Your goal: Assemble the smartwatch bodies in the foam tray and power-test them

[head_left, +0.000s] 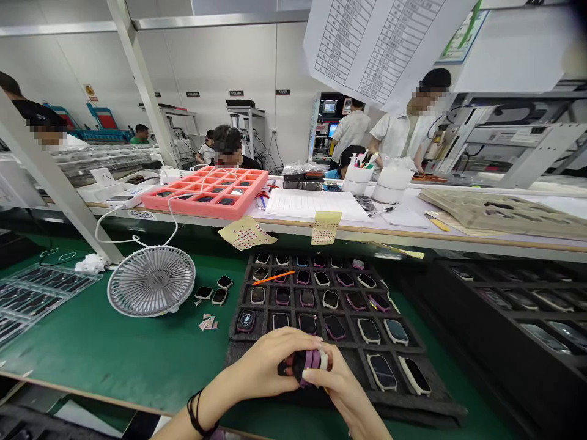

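My left hand (268,362) and my right hand (342,380) meet over the front edge of a black foam tray (351,354). Between them they grip a small bundle of smartwatches (312,365) with purple, black and white edges. Fingers cover much of the bundle, so I cannot tell how many pieces it has. Several smartwatches lie in the tray's compartments, among them a white-framed one (381,373) right of my hands and a purple one with a lit dial (246,321). An orange stick (274,278) rests across the tray's back rows.
Left on the green bench (114,351) are a grey fan (153,281), loose watches (220,297) and paper scraps (208,322). Another watch tray (518,324) stands at right. The shelf ahead carries a pink foam tray (206,189), papers (316,205) and white cups (358,179). Several people work beyond.
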`<state>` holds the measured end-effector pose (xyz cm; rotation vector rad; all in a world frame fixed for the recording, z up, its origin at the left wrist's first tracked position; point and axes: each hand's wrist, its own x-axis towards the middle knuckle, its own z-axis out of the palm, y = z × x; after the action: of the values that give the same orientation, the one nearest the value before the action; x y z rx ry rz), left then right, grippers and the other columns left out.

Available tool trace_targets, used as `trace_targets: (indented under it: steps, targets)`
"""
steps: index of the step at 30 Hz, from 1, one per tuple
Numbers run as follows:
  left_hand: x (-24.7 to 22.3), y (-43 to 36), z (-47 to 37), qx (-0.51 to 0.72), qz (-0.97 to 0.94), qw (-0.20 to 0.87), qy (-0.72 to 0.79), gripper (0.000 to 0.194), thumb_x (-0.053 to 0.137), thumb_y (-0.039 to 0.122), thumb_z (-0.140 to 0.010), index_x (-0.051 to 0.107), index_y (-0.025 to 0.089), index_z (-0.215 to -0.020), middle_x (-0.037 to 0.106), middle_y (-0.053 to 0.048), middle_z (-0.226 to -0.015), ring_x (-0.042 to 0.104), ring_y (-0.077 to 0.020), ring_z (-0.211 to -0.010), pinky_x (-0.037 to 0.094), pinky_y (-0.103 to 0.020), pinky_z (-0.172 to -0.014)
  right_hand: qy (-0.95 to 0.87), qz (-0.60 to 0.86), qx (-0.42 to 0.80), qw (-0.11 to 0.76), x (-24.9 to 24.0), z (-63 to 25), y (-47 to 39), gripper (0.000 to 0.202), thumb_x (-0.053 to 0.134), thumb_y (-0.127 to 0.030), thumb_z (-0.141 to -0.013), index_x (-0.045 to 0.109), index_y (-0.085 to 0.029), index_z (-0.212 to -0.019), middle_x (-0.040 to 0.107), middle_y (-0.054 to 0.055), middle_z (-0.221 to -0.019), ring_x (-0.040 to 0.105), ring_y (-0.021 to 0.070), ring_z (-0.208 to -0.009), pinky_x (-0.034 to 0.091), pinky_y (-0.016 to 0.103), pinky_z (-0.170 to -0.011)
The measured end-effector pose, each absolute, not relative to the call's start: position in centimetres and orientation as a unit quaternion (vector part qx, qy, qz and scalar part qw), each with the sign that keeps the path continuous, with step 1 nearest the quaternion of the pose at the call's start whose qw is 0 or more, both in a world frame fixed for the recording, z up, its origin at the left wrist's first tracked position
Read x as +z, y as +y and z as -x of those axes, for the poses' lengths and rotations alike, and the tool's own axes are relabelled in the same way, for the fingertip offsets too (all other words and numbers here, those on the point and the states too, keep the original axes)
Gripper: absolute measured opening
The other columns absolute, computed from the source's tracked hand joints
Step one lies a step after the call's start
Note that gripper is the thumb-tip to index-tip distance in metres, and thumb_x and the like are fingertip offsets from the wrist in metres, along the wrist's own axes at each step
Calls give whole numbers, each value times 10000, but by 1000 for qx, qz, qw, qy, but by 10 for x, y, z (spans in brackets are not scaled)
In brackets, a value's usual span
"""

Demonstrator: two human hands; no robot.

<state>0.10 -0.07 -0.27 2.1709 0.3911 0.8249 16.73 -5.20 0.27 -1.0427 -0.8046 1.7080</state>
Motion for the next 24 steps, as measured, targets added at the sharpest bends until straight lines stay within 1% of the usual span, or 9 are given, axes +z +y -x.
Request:
trace_targets:
  steps: [6,12,16,21,24]
  targets:
    - [-3,-1,0,320,-850,389,157,611,621,51,-734,447,242,-1288,539,-57,-1297,508,-194,-1162,433,-335,-998,-313,450,682,483,5,-166,-54,416,875,-352,-453,709,-146,-774,664,47,-729,627,188,-704,524,290,-701]
    - [0,-2,0,335,-853,376,139,661,588,9,-707,430,252,-1300,550,-47,-1284,520,-180,-1150,442,-315,-988,-327,430,698,470,10,-165,-55,410,863,-360,-486,710,-149,-803,675,54,-747,643,200,-683,519,296,-689]
    - [2,-3,-1,356,-853,356,135,629,616,33,-723,440,255,-1285,579,-39,-1240,531,-170,-1131,443,-299,-987,-327,420,706,466,12,-166,-55,459,860,-366,-481,711,-158,-862,673,46,-751,649,214,-689,526,324,-700]
    - [4,-5,-2,367,-859,331,138,590,612,55,-717,466,239,-1258,615,-45,-1180,565,-181,-1090,454,-306,-967,-360,400,718,441,0,-172,-53,444,835,-328,-516,686,-134,-887,674,62,-751,653,238,-712,525,357,-717]
    - [4,-8,-3,383,-856,316,143,589,598,50,-696,473,228,-1243,619,-53,-1176,585,-186,-1072,466,-306,-952,-382,407,713,425,-7,-176,-55,480,833,-344,-535,666,-130,-932,676,67,-776,655,243,-728,522,366,-726]
